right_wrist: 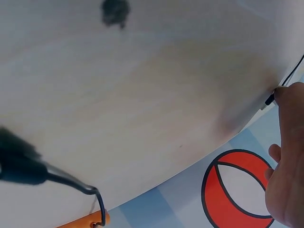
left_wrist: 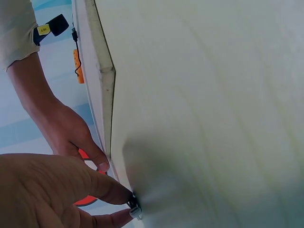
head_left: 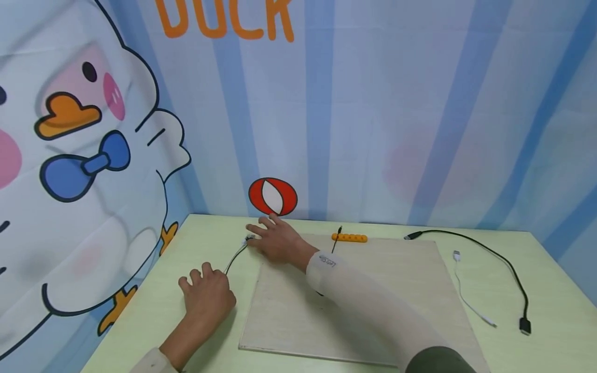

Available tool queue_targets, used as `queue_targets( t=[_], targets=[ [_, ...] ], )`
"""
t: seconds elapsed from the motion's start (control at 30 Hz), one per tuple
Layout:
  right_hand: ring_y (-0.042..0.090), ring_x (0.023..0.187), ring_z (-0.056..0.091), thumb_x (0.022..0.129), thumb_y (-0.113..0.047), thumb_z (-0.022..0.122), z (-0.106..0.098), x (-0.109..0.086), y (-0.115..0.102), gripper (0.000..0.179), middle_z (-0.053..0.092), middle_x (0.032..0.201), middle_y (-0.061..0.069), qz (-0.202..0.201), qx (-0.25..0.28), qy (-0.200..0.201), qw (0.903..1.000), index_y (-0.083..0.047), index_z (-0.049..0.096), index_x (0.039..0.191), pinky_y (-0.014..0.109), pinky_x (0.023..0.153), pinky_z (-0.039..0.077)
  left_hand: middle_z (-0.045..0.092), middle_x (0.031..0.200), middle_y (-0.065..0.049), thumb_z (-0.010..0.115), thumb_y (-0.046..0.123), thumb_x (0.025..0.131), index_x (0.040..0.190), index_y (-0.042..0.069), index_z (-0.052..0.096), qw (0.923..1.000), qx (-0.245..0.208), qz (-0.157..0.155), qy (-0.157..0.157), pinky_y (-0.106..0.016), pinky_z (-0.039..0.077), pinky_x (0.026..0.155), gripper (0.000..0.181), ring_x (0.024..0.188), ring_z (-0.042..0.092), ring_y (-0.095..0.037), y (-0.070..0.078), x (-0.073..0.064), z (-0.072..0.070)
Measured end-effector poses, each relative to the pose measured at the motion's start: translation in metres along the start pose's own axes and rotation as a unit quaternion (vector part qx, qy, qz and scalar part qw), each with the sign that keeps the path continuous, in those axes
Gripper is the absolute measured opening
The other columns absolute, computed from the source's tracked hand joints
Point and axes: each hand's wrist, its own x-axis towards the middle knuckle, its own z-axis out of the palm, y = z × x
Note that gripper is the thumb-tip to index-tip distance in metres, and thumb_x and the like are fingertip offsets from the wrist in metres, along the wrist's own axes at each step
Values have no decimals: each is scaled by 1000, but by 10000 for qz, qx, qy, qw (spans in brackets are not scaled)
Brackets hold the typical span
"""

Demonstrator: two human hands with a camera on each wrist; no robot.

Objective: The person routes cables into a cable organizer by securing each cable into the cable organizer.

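Note:
Near the table's left side, a short cable [head_left: 236, 255], with dark and white strands showing, runs between my two hands. My left hand [head_left: 207, 295] pinches its near end; the left wrist view shows a metal-tipped plug [left_wrist: 135, 209] between thumb and finger. Further back, my right hand [head_left: 278, 242] holds the far end between thumb and finger, where a black plug [right_wrist: 270, 100] pokes out in the right wrist view. Beyond it, an orange cable holder [head_left: 354, 238] lies at the board's back edge with a thin black cable [head_left: 339, 231] in it.
A thin beige board [head_left: 284, 321] covers the table's middle, partly under my right forearm. To its right lie a white USB cable [head_left: 459, 290] and a longer black cable [head_left: 510, 264]. A printed duck curtain [head_left: 373, 103] hangs behind the table [head_left: 550, 290].

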Motion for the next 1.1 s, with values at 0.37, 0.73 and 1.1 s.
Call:
queue_targets(
  t=[0.37, 0.73, 1.1],
  targets=[
    [24, 167, 38, 120, -40, 47, -1, 4, -2, 50, 32, 187, -9, 51, -1, 18, 10000, -46, 47, 170, 46, 140, 28, 59, 104, -26, 71, 12, 96, 79, -3, 71, 9991, -297, -125, -272, -77, 35, 104, 23, 109, 57, -55, 1, 4, 0],
    [24, 167, 39, 120, -34, 49, 0, 10, -3, 52, 34, 186, -9, -73, 4, 7, 10000, -47, 47, 170, 47, 141, 28, 59, 105, -25, 74, 13, 91, 73, 4, 68, 9990, -297, -23, -331, -77, 34, 104, 21, 113, 56, -55, 0, 0, -3],
    [23, 160, 47, 114, -19, 65, -2, 17, 0, 57, 41, 183, -9, -313, -285, 325, 9986, -47, 57, 164, 44, 137, 36, 62, 109, -28, 76, 17, 90, 77, 3, 67, 9992, -215, 11, -342, -78, 33, 105, 21, 116, 56, -57, -1, -3, -3]
  ],
)
